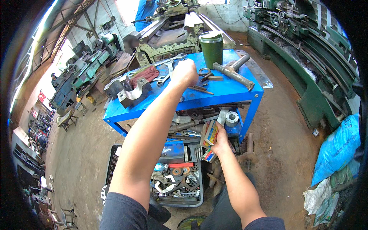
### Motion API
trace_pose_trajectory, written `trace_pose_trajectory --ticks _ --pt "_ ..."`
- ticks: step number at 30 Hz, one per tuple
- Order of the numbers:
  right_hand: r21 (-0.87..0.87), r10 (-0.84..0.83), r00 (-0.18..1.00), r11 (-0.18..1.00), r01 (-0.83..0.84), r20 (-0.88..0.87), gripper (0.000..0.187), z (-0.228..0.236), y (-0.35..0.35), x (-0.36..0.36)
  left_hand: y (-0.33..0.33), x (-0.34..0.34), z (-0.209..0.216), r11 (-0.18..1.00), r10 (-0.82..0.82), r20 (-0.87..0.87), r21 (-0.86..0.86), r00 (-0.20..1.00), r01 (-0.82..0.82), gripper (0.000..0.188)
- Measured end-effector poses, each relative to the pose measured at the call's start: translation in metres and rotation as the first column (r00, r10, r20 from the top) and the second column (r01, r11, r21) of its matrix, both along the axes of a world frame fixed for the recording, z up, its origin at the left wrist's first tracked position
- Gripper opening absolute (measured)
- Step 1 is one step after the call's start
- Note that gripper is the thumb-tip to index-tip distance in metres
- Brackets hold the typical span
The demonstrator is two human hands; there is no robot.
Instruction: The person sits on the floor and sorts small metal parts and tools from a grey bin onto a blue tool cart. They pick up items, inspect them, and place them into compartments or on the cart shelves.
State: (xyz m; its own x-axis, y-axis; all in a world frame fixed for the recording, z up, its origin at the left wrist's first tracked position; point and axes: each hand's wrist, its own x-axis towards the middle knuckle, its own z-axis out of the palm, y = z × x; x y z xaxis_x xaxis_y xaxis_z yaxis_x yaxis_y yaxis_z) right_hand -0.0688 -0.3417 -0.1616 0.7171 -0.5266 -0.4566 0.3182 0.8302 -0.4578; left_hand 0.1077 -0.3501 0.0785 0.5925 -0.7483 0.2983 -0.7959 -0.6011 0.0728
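Note:
My left hand (185, 73) is over the top of the blue table (153, 100), closed, with its back toward me. What its fingers hold, if anything, is hidden. Just left of it lies a spanner (170, 69), and another spanner (164, 79) is below that. To its right are dark ring-handled scissors or pliers (205, 73) and a thin rod-like tool (201, 90). Lower down, beside the table's lower shelf, my right hand (221, 141) grips a small printed cardboard box (211, 134) in yellow and red. Another small box (209, 155) shows beneath it.
A green tumbler (211, 50), a T-shaped metal piece (234, 73), steel blocks (132, 96) and a red rag (145, 75) sit on the table. Below stands a black crate (200, 193) of metal parts. Lathes (291, 57) and a blue sack (337, 147) are at right. A person in blue (145, 13) stands behind.

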Motion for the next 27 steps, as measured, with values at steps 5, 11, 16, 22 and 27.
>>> trace_pose_trajectory --ticks 5,11,16,22,27 --pt "0.007 0.008 0.999 1.0 -0.008 -0.039 0.045 -0.006 -0.01 -0.006 0.066 -0.013 0.032 0.935 -0.001 0.126 -0.352 0.992 0.045 0.019" --pt "-0.008 0.031 0.999 0.999 -0.031 -0.012 0.048 -0.009 -0.025 -0.013 0.245 -0.074 -0.008 0.81 -0.076 -0.269 -0.578 0.96 -0.097 0.015" --pt "-0.07 0.04 0.999 0.997 -0.04 0.004 0.045 0.003 -0.019 -0.016 0.261 -0.086 -0.117 0.987 0.101 -0.421 -0.072 0.901 -0.144 0.016" --pt "-0.067 0.016 0.999 0.998 -0.019 -0.046 0.047 0.008 -0.014 -0.012 0.184 -0.062 -0.234 0.99 0.096 -0.268 0.129 0.959 -0.063 0.008" --pt "-0.049 0.05 0.999 0.998 -0.05 -0.014 0.042 0.005 -0.016 -0.011 0.144 -0.058 -0.274 0.956 0.033 -0.305 0.287 0.952 0.059 0.019"
